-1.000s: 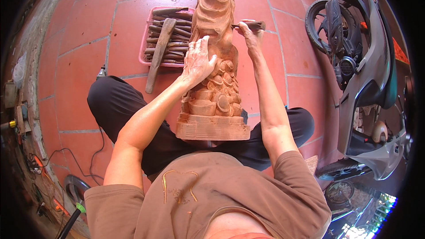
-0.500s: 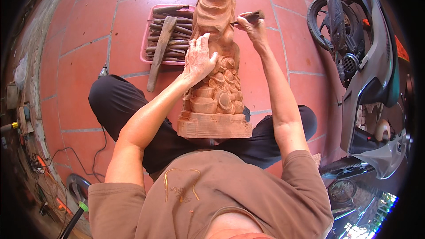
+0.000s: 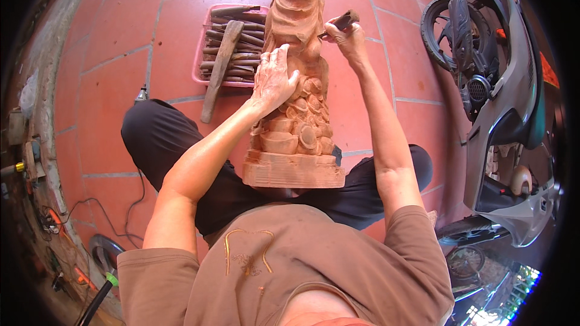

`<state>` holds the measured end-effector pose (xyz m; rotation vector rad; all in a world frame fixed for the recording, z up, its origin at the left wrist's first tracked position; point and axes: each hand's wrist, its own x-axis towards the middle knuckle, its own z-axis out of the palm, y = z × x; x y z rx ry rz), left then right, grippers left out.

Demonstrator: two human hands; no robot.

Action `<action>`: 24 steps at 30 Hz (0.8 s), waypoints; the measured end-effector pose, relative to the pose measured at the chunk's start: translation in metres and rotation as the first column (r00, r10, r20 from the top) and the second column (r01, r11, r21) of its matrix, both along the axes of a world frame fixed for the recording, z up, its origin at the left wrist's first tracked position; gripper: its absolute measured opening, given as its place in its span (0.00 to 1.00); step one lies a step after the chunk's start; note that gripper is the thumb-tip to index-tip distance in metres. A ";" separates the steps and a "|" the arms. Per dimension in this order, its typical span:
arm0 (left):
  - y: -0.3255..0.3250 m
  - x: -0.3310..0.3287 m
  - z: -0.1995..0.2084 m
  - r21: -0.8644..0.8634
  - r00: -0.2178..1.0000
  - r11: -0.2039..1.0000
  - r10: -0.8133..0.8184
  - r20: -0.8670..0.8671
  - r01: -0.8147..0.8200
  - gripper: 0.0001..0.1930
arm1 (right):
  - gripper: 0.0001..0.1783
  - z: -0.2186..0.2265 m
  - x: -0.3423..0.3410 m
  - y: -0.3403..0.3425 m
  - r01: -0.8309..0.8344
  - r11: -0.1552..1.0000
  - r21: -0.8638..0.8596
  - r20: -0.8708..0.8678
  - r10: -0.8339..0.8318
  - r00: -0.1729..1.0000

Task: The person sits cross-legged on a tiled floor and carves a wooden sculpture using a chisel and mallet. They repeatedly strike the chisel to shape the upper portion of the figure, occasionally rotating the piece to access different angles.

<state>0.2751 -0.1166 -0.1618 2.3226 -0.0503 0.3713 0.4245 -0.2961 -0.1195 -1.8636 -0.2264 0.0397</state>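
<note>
A reddish-brown carved wooden statue (image 3: 295,9) lies lengthwise before me, its stepped base (image 3: 294,171) near my lap. Draped folds show at its far part, and a heap of rounded, bowl-like shapes covers the nearer part. My left hand (image 3: 275,78) rests on the carving's left side, palm down with fingers stretched out. Beside the right edge, my right hand (image 3: 347,39) is closed round a dark-handled carving chisel (image 3: 346,20). The chisel's thin tip points at the statue's side; whether it touches the wood I cannot tell.
A pink basket (image 3: 197,63) full of dark-handled tools stands left of the statue, with a wooden stick (image 3: 222,69) laid across it. A grey motorbike (image 3: 507,115) stands at the right. A black cable (image 3: 130,214) runs over the red tiles at the left.
My right hand has turned the chisel slightly, so its handle end tilts more upward. The left hand and the statue stay almost where they were.
</note>
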 end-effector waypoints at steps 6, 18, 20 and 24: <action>0.005 0.000 0.000 0.013 1.000 1.000 0.016 -0.008 -0.016 0.35 | 0.07 -0.004 -0.036 0.013 -0.051 0.997 -0.053 0.165 0.060 0.985; 0.000 -0.001 0.001 0.001 1.000 1.000 0.008 -0.028 -0.008 0.35 | 0.06 0.001 -0.026 0.012 -0.004 0.982 -0.190 0.121 0.027 0.992; 0.004 0.000 0.002 0.000 0.999 1.000 0.014 -0.039 -0.013 0.35 | 0.05 0.008 -0.036 0.020 -0.016 0.970 -0.242 0.131 0.049 0.990; 0.004 0.000 0.003 0.017 0.999 1.000 0.020 -0.032 -0.019 0.35 | 0.06 0.021 -0.047 0.011 -0.198 0.948 -0.249 0.163 0.243 0.956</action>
